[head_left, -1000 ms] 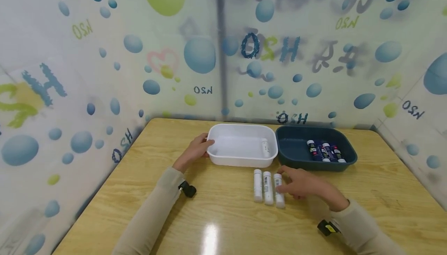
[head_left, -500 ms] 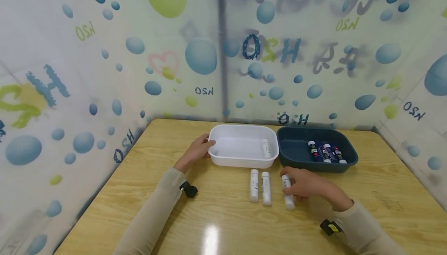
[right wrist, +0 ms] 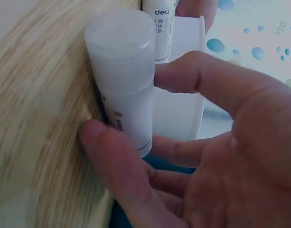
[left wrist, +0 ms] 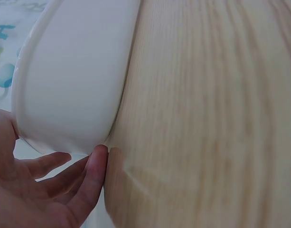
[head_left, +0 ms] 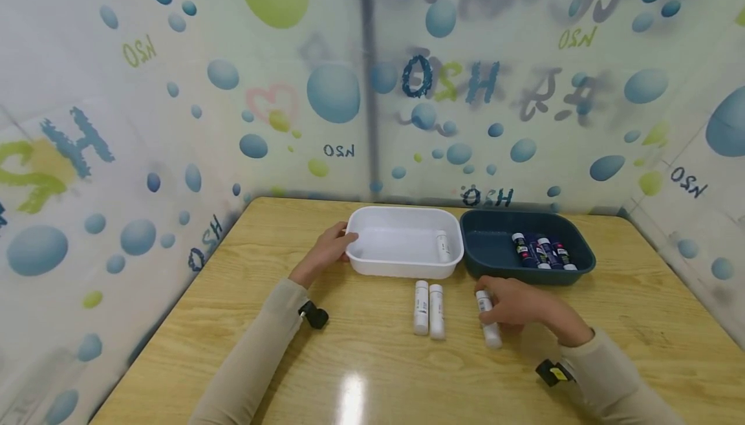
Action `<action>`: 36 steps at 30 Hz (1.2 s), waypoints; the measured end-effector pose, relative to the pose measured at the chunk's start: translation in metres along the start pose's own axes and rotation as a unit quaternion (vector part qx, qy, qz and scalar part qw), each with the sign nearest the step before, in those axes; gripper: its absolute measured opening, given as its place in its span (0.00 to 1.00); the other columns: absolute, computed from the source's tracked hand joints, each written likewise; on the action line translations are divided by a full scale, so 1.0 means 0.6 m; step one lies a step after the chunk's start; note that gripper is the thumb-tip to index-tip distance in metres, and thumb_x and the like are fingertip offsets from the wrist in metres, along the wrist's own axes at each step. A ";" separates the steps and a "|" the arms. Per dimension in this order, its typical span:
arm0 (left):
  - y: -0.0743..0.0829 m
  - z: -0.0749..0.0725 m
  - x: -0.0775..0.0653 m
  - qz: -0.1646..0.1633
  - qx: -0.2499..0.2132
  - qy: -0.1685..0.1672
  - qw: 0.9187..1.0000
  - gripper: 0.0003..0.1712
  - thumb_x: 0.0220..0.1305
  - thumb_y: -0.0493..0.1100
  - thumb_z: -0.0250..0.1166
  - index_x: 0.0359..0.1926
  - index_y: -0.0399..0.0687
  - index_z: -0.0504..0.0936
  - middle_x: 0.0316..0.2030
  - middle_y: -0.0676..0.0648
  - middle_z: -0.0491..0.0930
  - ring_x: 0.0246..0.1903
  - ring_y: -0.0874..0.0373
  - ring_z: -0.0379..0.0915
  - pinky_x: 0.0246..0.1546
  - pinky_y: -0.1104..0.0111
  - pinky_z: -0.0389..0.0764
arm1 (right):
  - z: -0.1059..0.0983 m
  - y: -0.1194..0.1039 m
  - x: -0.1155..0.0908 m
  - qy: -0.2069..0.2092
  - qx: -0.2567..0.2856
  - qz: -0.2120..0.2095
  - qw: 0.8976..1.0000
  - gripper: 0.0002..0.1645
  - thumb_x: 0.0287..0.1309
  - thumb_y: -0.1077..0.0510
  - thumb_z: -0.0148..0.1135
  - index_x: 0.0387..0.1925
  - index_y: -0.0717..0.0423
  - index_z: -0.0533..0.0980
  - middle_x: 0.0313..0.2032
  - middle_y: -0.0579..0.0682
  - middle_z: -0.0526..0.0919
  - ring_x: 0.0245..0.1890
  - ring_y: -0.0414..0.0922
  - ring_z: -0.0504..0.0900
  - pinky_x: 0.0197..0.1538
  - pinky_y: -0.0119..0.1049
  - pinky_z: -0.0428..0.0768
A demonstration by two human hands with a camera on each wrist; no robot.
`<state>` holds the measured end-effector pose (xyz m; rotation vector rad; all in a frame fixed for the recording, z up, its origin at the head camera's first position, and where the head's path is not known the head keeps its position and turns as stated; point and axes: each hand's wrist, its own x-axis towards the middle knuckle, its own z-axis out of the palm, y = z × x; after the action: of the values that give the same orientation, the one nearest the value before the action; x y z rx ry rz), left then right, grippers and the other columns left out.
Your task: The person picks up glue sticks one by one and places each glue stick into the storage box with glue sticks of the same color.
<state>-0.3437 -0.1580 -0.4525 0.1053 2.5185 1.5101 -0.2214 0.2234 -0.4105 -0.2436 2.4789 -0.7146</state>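
My left hand (head_left: 326, 250) holds the left end of a white plastic bin (head_left: 396, 268), its thumb over the rim; in the left wrist view, fingers (left wrist: 88, 185) touch the bin's outer wall. One white glue stick (head_left: 443, 247) lies inside this bin. My right hand (head_left: 518, 305) grips another white glue stick (head_left: 490, 331) on the table, thumb on one side and fingers on the other; the right wrist view shows this glue stick (right wrist: 121, 71) up close. Two more glue sticks (head_left: 429, 312) lie side by side to its left, in front of the white bin.
A dark teal bin (head_left: 485, 250) stands against the white bin's right side. Several dark-labelled tubes (head_left: 541, 253) with white caps lie in it. The wooden table (head_left: 279, 373) meets a patterned curtain (head_left: 326, 173) at the back.
My right hand has drawn its glue stick rightward, away from the other two. Those two have shifted slightly left and now lie closer together. My left hand stays at the bin.
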 end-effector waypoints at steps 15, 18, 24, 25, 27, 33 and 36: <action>0.003 0.000 -0.006 -0.001 0.005 0.003 1.000 0.31 0.78 0.51 0.55 0.74 0.42 0.66 0.63 0.33 0.77 0.42 0.52 0.79 0.35 0.71 0.80 | -0.003 -0.001 0.002 0.012 0.016 -0.005 1.000 0.34 0.55 0.56 0.76 0.62 0.57 0.73 0.43 0.54 0.79 0.34 0.47 0.80 0.35 0.41 0.86; 0.002 0.000 -0.003 0.000 0.002 0.002 1.000 0.30 0.78 0.51 0.55 0.74 0.43 0.67 0.64 0.33 0.77 0.43 0.53 0.79 0.35 0.71 0.80 | -0.004 -0.001 0.002 0.013 0.034 -0.010 0.999 0.34 0.56 0.58 0.75 0.63 0.58 0.72 0.45 0.56 0.79 0.36 0.48 0.81 0.35 0.42 0.87; 0.001 0.000 0.001 0.003 -0.001 -0.001 1.000 0.30 0.78 0.50 0.55 0.75 0.43 0.66 0.63 0.33 0.77 0.43 0.53 0.79 0.35 0.71 0.81 | -0.005 0.003 0.001 0.018 0.051 -0.012 0.998 0.33 0.58 0.60 0.73 0.64 0.57 0.72 0.46 0.57 0.79 0.35 0.48 0.81 0.33 0.42 0.87; 0.001 0.000 0.001 0.003 -0.001 -0.001 1.000 0.31 0.78 0.50 0.55 0.75 0.43 0.66 0.63 0.33 0.77 0.43 0.53 0.79 0.35 0.71 0.81 | -0.006 0.003 0.001 0.020 0.053 -0.012 0.998 0.33 0.58 0.60 0.73 0.64 0.56 0.72 0.46 0.57 0.78 0.35 0.48 0.81 0.33 0.41 0.87; 0.002 0.000 0.000 0.000 -0.002 -0.001 1.000 0.31 0.78 0.51 0.55 0.75 0.43 0.66 0.63 0.33 0.77 0.43 0.52 0.79 0.35 0.71 0.81 | -0.008 0.004 0.000 0.021 0.058 -0.018 0.998 0.33 0.58 0.60 0.73 0.64 0.56 0.72 0.47 0.57 0.78 0.36 0.48 0.80 0.33 0.41 0.87; 0.003 0.000 0.000 -0.002 -0.005 0.000 1.000 0.31 0.78 0.51 0.55 0.75 0.43 0.66 0.63 0.33 0.77 0.44 0.52 0.79 0.36 0.71 0.81 | -0.015 0.000 -0.002 0.021 0.074 -0.024 0.997 0.35 0.59 0.59 0.73 0.67 0.55 0.69 0.46 0.58 0.78 0.37 0.49 0.80 0.34 0.41 0.87; 0.003 0.000 0.000 -0.003 -0.007 -0.002 1.000 0.31 0.78 0.51 0.55 0.74 0.43 0.67 0.63 0.33 0.77 0.44 0.52 0.79 0.36 0.71 0.81 | -0.017 0.000 -0.003 0.024 0.082 -0.026 0.996 0.36 0.60 0.59 0.73 0.68 0.55 0.68 0.45 0.58 0.79 0.37 0.49 0.80 0.35 0.41 0.87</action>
<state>-0.3439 -0.1574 -0.4510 0.0986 2.5034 1.5225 -0.2255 0.2285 -0.4022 -0.2330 2.4494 -0.9517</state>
